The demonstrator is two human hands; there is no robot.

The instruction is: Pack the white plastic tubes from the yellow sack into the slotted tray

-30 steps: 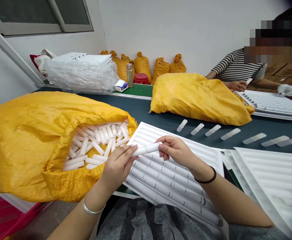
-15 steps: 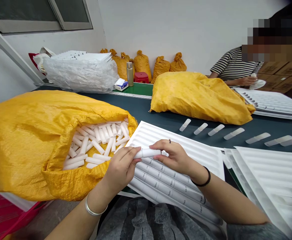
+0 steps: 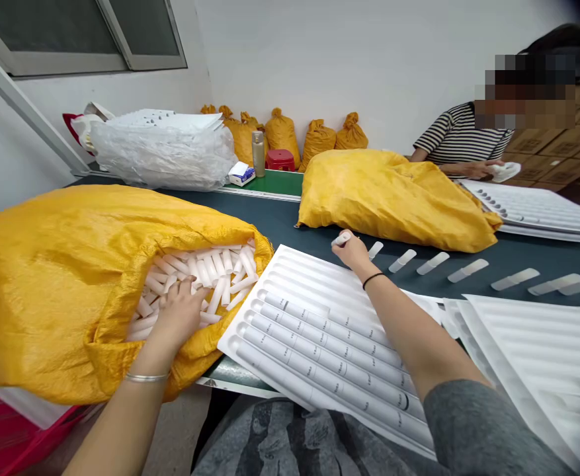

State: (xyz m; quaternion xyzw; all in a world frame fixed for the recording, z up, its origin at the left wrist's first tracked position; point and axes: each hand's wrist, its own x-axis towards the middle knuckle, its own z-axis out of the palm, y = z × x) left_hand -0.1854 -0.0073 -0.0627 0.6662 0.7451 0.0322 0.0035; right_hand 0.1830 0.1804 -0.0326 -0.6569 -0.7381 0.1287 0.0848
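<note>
My left hand [image 3: 183,305] reaches into the mouth of a big yellow woven bag [image 3: 71,264], fingers spread over loose white plastic tubes [image 3: 215,264]. Whether its fingertips grip a tube is hard to see, but the hand looks open. Out over the dark belt, my right hand [image 3: 352,250] is closed around one white tube [image 3: 340,239], whose end pokes out past the fingers. Between my arms lies a white ridged tray [image 3: 290,264], tilted to the right. Printed tubes [image 3: 314,337] fill its nearer grooves in rows; the farther grooves hold none.
A line of capped tubes [image 3: 432,263] lies along the dark belt [image 3: 280,215]. Another yellow bag [image 3: 393,198] rests across it. Stacked trays [image 3: 542,357] stand at right, and a plastic-wrapped stack [image 3: 165,149] at back left. A co-worker in a striped shirt [image 3: 463,139] handles something white.
My hands have parted from the tube they held together. My left hand went left into the bag; my right carried a tube forward over the belt.
</note>
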